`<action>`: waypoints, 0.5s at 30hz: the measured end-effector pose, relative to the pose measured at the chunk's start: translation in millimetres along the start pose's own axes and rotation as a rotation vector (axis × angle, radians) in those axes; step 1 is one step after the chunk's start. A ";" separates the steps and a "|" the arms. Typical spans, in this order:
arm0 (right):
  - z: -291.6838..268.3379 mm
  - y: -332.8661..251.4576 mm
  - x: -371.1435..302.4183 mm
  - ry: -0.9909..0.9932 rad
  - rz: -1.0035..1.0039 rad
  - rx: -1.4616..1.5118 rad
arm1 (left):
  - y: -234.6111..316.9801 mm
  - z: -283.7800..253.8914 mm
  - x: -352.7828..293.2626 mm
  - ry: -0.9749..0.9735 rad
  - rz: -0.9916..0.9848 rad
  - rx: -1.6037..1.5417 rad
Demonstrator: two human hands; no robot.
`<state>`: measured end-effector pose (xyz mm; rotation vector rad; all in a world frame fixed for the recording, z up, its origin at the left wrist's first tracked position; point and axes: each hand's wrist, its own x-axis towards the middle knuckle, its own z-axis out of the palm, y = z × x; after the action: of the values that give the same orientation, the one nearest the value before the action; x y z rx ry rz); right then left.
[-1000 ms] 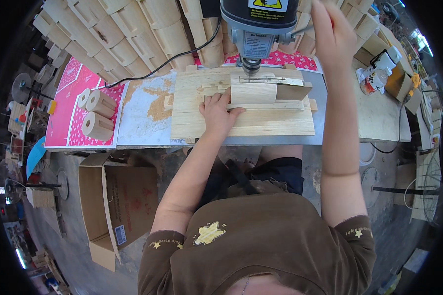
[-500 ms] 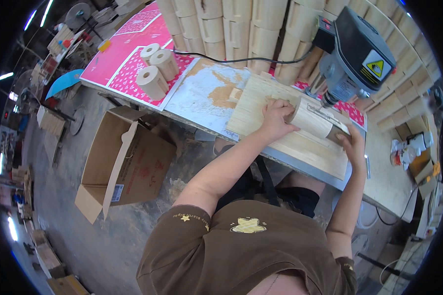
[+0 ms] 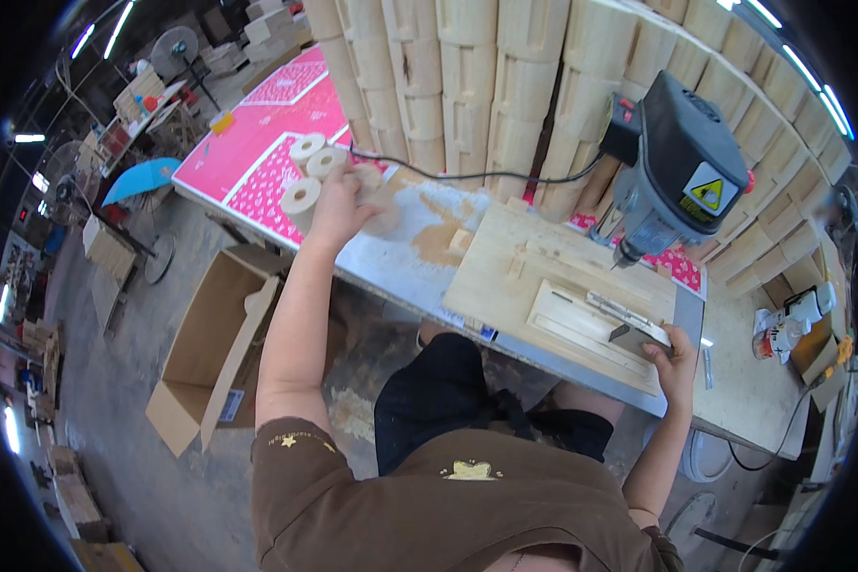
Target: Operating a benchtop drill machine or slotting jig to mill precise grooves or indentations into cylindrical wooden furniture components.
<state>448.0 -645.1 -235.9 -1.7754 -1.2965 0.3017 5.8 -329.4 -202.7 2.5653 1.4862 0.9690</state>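
Observation:
My left hand [image 3: 336, 212], at the left of the bench, is closed around a pale wooden cylinder [image 3: 385, 217], which is blurred by motion. Beside it stand three similar cylinders with holes in their tops, one of them the front cylinder [image 3: 300, 196]. My right hand [image 3: 674, 366] grips a dark metal plate [image 3: 629, 338] at the right end of a wooden jig [image 3: 567, 319]. A slim metal clamp [image 3: 620, 310] lies along the jig, with no cylinder on it. Just above hangs the chuck of a drill press [image 3: 627, 253].
Stacked wooden cylinders [image 3: 467, 86] form a wall behind the bench. A black cable [image 3: 467, 177] runs across to the drill press. Sawdust [image 3: 439, 238] lies on the bench. An open cardboard box [image 3: 195, 353] stands on the floor at left. White bottles [image 3: 786, 324] stand at right.
The cylinder has left the jig, carried leftward by my left hand to the three others. My right hand stays at the jig's right end, slightly lower in the picture.

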 end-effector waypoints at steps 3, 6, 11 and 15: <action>4.6 -7.7 0.2 -0.025 -0.034 -0.076 | -38.5 9.1 2.2 0.031 -0.141 0.095; 3.0 -10.5 -3.4 -0.009 -0.048 -0.068 | -60.9 27.4 12.9 -0.011 -0.225 0.181; 0.9 -5.5 -8.7 0.018 -0.021 -0.062 | -75.4 38.5 42.8 -0.001 -0.322 0.289; 5.2 -1.1 -8.0 0.051 -0.058 -0.085 | -61.1 17.9 97.4 0.204 -0.251 0.292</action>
<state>440.6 -649.2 -240.5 -1.8006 -1.3389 0.1701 2.0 -214.1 -187.6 2.4283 2.0866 1.0749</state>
